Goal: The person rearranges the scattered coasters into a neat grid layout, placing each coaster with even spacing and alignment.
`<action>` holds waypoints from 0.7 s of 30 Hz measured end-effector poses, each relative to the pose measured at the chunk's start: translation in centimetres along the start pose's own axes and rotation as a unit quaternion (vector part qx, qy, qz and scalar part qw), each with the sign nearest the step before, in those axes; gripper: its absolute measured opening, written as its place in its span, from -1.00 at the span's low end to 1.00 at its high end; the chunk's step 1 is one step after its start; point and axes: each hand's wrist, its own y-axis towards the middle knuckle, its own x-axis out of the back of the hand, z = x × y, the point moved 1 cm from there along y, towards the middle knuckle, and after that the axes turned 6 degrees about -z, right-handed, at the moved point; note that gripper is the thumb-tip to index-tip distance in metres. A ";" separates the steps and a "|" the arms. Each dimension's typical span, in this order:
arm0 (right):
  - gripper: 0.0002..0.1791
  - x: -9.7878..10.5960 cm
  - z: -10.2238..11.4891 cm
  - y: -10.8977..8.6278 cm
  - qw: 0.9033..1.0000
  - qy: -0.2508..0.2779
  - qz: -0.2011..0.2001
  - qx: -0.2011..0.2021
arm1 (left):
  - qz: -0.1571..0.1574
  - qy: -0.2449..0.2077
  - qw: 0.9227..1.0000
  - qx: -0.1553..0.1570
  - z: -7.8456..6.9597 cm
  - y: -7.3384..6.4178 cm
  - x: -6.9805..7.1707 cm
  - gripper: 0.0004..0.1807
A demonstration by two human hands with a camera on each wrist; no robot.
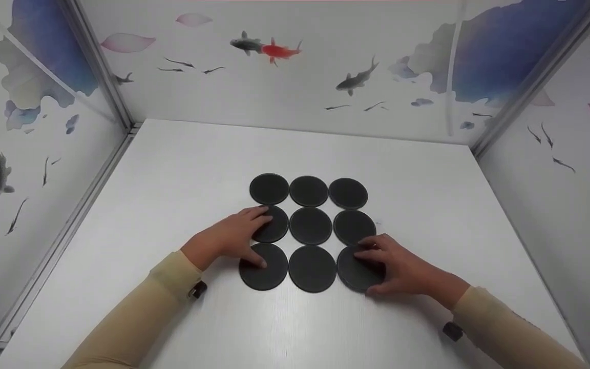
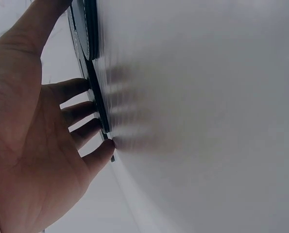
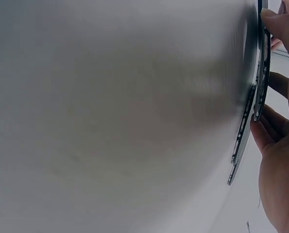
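Black round coasters lie in three rows of three on the white table. My left hand (image 1: 231,237) has its fingers resting on the middle-left coaster (image 1: 273,231), and its thumb touches the top of the near-left coaster (image 1: 261,278). Spread fingers of that hand show in the left wrist view beside the coaster edges. With my right hand (image 1: 406,267) I grip the near-right coaster (image 1: 350,272) by its rim, thumb on the near side and fingers on the far side. In the right wrist view this coaster (image 3: 263,80) appears slightly raised off the table.
The near-middle coaster (image 1: 312,269) and centre coaster (image 1: 310,226) lie between the hands. Behind them is the far row, with its middle coaster (image 1: 309,191). Walls with painted fish, such as the back wall (image 1: 285,97), enclose the white table (image 1: 192,169) on three sides.
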 end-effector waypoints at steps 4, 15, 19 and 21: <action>-0.14 -0.1 0.0 -0.2 1.000 -0.001 0.003 -0.001 | 0.001 -0.002 1.000 0.003 -0.1 -0.1 0.1 0.32; -0.13 -0.3 -0.2 -0.5 1.000 -0.010 -0.007 0.028 | -0.002 -0.005 1.000 -0.004 -0.2 -0.2 0.2 0.33; -0.13 -0.2 -0.1 -0.6 0.999 -0.016 -0.006 0.028 | 0.001 0.000 1.000 0.000 -0.2 0.0 0.2 0.33; -0.13 -0.2 0.0 -0.6 1.000 -0.019 -0.001 0.024 | 0.002 0.002 1.000 0.002 -0.2 0.0 0.2 0.33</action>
